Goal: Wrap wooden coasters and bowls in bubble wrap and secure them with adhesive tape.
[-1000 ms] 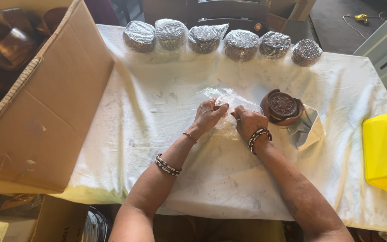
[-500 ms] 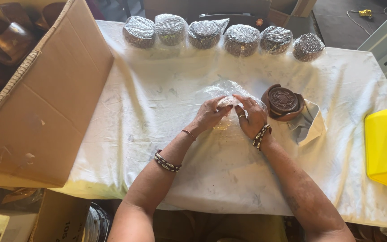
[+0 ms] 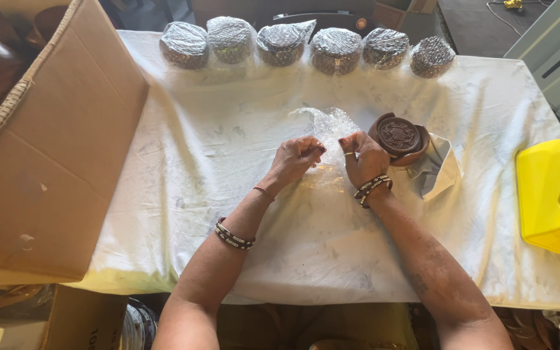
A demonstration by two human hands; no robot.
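Pinching clear bubble wrap sheet [image 3: 326, 133] between left hand [image 3: 296, 159] and right hand [image 3: 364, 159], fingers clenching edges; feeling light, floppy, slippery; carved brown round box [image 3: 398, 137] sitting just right.

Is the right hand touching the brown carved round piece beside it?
Cannot tell. In the head view the right hand sits right against the brown carved round piece, but no clear contact or gap shows; its fingers pinch the clear bubble wrap.

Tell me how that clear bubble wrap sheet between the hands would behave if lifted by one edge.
The bubble wrap sheet would probably flop and drape, since it already lies crumpled and bunched where the left hand and right hand pinch it. It looks thin and see-through, so likely very light. Its glossy surface may be slightly slippery.
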